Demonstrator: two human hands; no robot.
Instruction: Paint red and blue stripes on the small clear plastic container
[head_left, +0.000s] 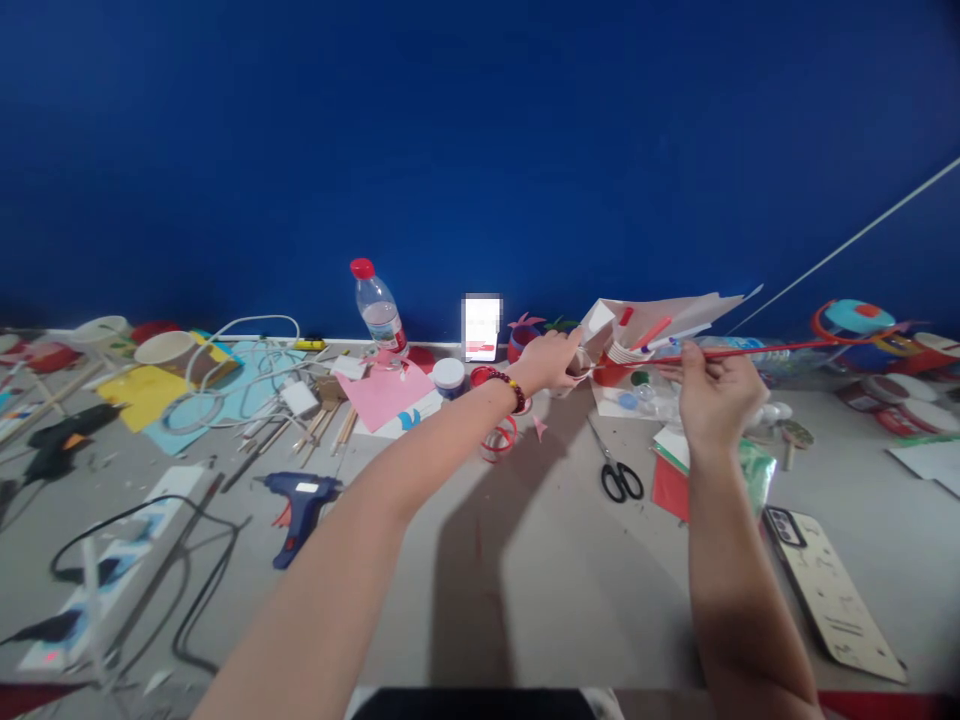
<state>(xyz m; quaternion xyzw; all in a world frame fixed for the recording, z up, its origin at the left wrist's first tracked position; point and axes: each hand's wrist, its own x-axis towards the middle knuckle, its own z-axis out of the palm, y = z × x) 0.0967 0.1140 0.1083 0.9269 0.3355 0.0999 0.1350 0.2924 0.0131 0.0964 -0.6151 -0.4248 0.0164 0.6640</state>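
Note:
My left hand [551,362] reaches to the paper cups [626,355] at the back, its fingers bent at their left side; what they grip is hard to make out. My right hand [716,395] is closed on a long thin red strip [780,349], which stretches to both sides of it. Markers and white paper stand in and behind the cups. Black-handled scissors [621,480] lie in front of them, and a red paper roll [499,437] sits nearer the middle.
A water bottle [381,315], pink paper [386,392] and a blue glue gun [300,508] are left of centre. Farther left lies a power strip [124,570] with cables. A phone [836,590] lies at the right; a lit screen [481,328] stands at the back.

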